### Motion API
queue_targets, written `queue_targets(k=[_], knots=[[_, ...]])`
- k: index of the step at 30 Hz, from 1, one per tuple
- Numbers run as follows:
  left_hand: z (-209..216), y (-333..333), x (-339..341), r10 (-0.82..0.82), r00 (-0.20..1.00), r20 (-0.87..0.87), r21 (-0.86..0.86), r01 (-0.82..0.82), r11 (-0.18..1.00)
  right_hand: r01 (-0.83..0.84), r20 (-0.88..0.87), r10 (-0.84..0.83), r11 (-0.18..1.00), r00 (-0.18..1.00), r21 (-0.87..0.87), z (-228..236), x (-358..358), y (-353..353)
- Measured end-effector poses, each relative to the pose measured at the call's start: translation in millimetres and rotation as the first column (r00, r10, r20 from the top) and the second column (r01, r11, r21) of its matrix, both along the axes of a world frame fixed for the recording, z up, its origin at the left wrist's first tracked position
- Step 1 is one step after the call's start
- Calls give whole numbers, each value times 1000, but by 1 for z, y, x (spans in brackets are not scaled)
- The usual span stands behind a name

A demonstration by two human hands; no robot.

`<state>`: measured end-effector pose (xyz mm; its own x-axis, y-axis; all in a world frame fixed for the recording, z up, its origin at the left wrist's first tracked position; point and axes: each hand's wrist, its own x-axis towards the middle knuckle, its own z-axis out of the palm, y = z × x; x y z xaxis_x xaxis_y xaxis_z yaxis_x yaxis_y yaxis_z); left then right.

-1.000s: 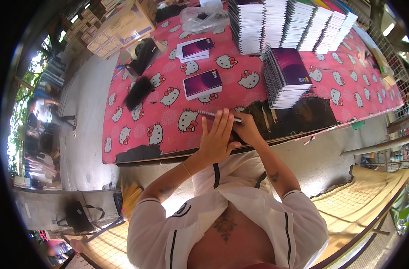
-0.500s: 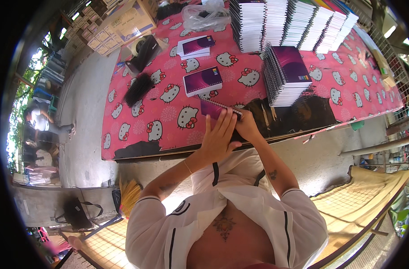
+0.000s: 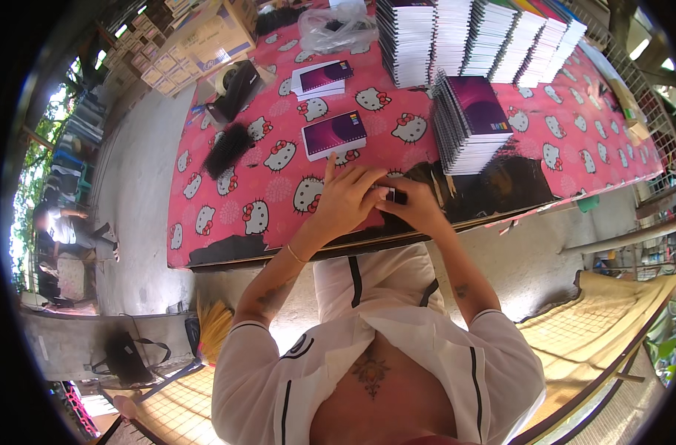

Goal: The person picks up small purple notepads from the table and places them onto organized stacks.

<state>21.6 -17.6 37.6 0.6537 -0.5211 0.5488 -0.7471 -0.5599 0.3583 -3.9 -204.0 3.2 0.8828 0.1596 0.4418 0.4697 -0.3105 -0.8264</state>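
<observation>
Near the front edge of the table, my two hands meet. My left hand has its fingers spread, the index finger reaching toward a small purple spiral notebook lying on white pages. Against it, my right hand has its fingers bent in a pinch. Between them shows a small dark piece; my hands hide most of it, and I cannot make out what it is. To the right stands a stack of purple spiral notebooks. Farther back lies another small purple notebook on white sheets.
A pink cartoon-cat cloth covers the table, torn to black at the front. A black tape dispenser, a black bristly bundle, a clear plastic bag, tall notebook stacks and a cardboard box stand around. A person is far left.
My left hand has turned and its fingers have spread apart. My right hand has moved slightly down and right. The purple spiral notebook under my hands no longer shows its cover.
</observation>
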Motion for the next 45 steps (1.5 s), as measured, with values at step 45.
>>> queue_targets(k=[45], knots=[[168,-191,128,-381,919,101,-402,388,829,227,187,-315,896,931,382,166,3,-127]])
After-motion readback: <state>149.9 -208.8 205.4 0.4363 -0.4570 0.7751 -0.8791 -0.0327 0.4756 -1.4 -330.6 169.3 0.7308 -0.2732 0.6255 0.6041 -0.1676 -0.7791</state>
